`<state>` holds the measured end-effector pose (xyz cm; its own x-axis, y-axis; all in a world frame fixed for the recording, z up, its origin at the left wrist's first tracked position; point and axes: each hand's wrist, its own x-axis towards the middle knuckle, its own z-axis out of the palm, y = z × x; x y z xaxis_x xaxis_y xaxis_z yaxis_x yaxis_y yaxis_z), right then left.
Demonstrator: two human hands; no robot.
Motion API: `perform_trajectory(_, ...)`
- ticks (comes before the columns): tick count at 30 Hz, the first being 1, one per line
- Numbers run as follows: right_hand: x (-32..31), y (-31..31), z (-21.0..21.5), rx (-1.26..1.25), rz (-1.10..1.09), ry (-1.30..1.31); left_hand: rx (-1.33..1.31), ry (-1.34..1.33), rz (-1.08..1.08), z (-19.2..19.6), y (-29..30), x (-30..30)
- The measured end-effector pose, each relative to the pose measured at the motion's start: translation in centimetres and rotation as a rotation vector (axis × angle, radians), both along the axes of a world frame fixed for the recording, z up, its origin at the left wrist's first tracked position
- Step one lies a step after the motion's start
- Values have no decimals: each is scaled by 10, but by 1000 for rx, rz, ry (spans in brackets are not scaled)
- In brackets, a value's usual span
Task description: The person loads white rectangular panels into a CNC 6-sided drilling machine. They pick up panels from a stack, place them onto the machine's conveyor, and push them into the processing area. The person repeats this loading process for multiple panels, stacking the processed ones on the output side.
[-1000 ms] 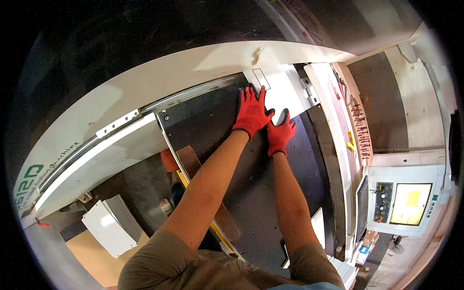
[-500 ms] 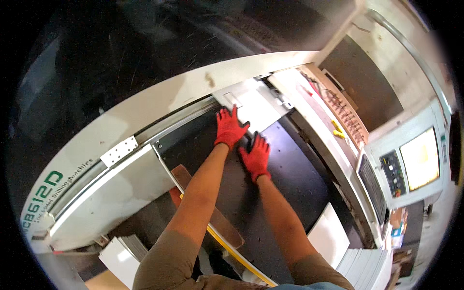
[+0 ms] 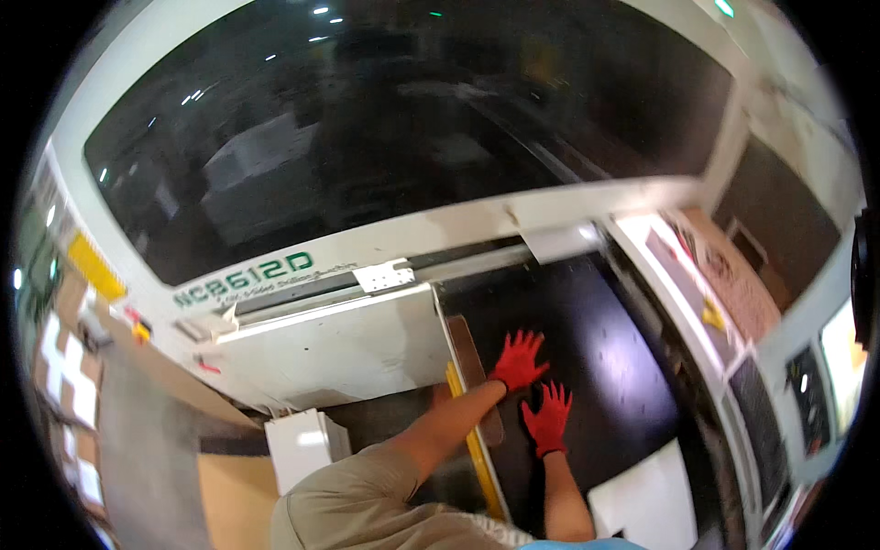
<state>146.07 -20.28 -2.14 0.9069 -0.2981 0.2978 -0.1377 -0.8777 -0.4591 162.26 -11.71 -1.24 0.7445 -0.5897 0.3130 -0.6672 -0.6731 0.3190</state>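
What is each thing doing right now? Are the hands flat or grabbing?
left hand: red glove, fingers spread, flat on the black panel
right hand: red glove, open, flat on the panel
black panel: lying flat in the machine
dark window: closed
white box: standing, shut

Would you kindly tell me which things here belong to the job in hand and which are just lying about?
In hand:
- left hand in red glove
- right hand in red glove
- flat black panel, both palms pressed on it

Lying about:
- white box
- white sheet
- yellow bar
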Motion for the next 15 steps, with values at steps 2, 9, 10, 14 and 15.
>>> perform_trajectory(2,-46,11,-1,60,96,-11,-76,-15,-41,8,1,-4)
perform_trajectory(9,-224,16,41,931,-191,3,49,-143,-74,-6,-9,4)
perform_trajectory(10,-249,17,49,905,-266,-88,106,-185,-35,-10,-7,4)
perform_trajectory(14,-338,15,74,470,-743,-147,91,-193,20,-18,-12,-18)
perform_trajectory(15,-353,9,78,348,-867,-97,44,-144,-68,-19,-19,-27)
